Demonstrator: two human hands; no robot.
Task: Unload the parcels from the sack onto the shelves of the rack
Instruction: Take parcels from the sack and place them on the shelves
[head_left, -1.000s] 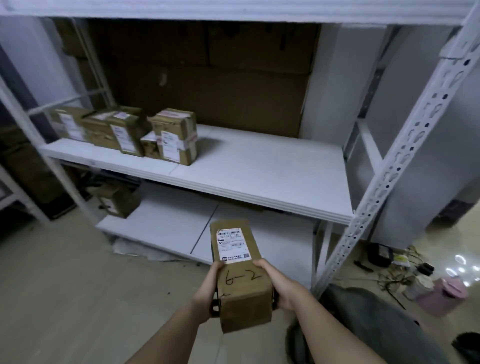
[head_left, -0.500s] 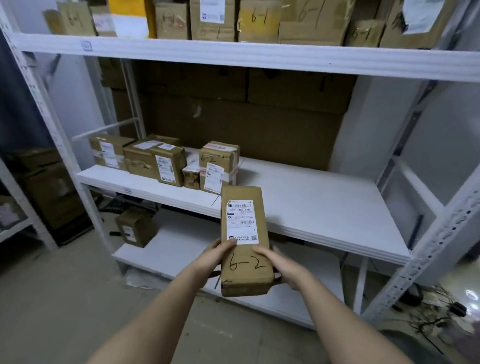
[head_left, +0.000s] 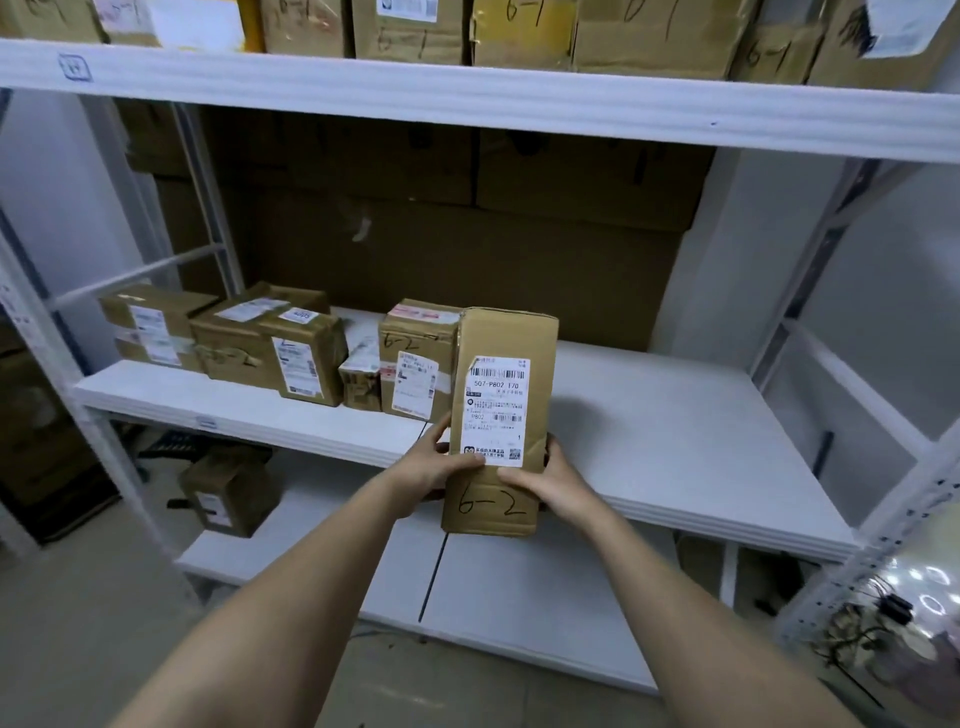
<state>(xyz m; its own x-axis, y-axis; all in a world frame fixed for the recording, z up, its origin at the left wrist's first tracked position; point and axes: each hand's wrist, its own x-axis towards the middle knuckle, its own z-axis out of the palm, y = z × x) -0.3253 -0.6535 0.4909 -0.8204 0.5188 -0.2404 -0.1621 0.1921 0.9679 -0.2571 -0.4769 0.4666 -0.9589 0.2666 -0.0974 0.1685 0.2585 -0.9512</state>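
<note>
Head view shows both hands, left hand (head_left: 432, 464) and right hand (head_left: 544, 476), clasping the tall parcel (head_left: 500, 415) by its lower half, its long axis upright, just before the middle shelf (head_left: 649, 415) beside the 6-2 box (head_left: 415, 358).

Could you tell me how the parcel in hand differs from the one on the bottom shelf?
The held parcel is tall, gripped by both hands; the bottom-shelf parcel is squat, untouched. The held one shows handwritten "6-2"; the other shows none. Both are brown cardboard with white labels.
</note>
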